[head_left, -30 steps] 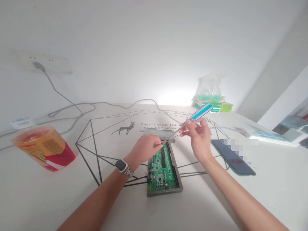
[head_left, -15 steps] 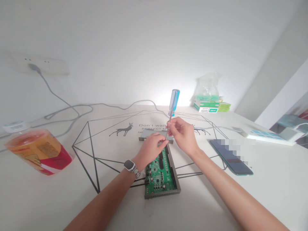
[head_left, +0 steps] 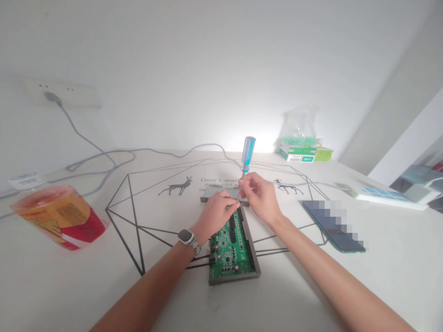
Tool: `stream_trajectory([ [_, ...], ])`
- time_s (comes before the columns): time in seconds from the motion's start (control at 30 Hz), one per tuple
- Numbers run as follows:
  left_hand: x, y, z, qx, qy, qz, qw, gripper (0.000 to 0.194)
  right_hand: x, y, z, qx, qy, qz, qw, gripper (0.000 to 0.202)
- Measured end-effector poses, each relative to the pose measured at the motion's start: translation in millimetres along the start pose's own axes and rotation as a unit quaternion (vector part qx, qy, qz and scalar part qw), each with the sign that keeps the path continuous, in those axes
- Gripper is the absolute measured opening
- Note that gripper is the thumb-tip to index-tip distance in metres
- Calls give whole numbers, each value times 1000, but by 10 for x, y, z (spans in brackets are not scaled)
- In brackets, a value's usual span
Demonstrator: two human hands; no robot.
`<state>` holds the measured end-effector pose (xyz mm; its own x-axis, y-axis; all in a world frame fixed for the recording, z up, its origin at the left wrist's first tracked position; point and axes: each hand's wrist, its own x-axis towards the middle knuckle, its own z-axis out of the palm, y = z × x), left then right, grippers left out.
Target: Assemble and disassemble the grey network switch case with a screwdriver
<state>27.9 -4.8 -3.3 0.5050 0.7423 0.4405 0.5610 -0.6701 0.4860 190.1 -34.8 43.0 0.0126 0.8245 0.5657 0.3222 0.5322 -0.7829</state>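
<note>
A screwdriver (head_left: 248, 153) with a clear and blue handle stands nearly upright over the far end of a green circuit board (head_left: 228, 251) in a shallow metal housing (head_left: 255, 260). My right hand (head_left: 261, 196) is closed around its shaft below the handle. My left hand (head_left: 218, 210), with a watch on the wrist, reaches over the board, thumb and fingers pinched at the screwdriver's lower end. What lies in that pinch is too small to make out. Behind my hands a grey metal plate (head_left: 207, 196) lies on the table, partly covered by them.
A tilted bottle (head_left: 65, 219) with an orange and red label is at the left. A phone (head_left: 332, 226) lies at the right, near a power strip (head_left: 387, 196). Green boxes (head_left: 297, 152) stand by the wall, and a grey cable (head_left: 152, 150) runs along the back.
The screwdriver has come down slightly and tipped a little more upright, my right hand lowering with it. My left hand stays pinched near the tip.
</note>
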Motion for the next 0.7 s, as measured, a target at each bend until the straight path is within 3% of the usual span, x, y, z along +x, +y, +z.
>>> stream_trajectory([
  [0.7,-9,-56,46,10,14,21,1000,29,1,18,0,-30,-7,2,1000,20],
])
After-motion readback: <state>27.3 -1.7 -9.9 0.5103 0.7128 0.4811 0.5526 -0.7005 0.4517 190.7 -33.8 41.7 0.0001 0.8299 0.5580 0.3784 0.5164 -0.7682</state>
